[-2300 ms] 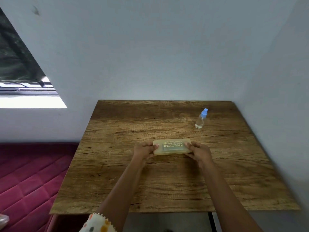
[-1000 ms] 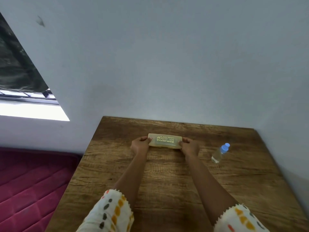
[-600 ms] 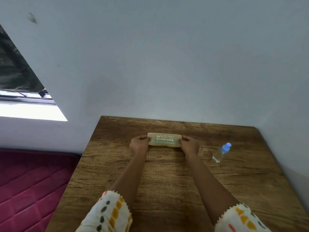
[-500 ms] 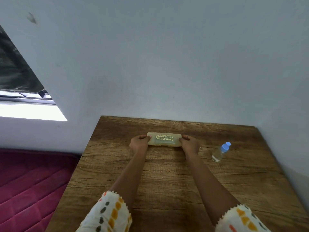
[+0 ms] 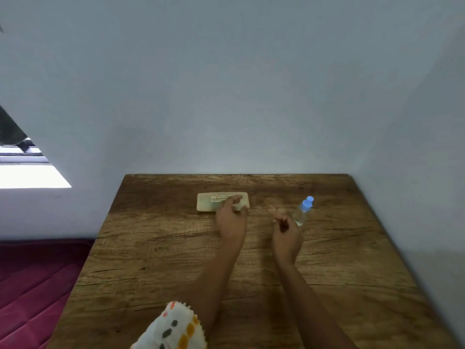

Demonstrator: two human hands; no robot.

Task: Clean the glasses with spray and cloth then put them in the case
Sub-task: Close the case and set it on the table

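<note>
The tabletop [image 5: 176, 260] carries a closed, pale case [image 5: 211, 203] near its far edge. The left hand [image 5: 231, 219] holds the case's right end, fingers over its top and thumb at the near edge. The right hand [image 5: 286, 235] has a loose, empty grip just beside the bottle [image 5: 303, 210]. No glasses show; they are probably inside. The case looks light, stiff and smooth, so pin one end and pry at the front lip.

Dim, soft daylight from window [image 5: 30, 176] at left; slight blur, wide-angle edge bending.
</note>
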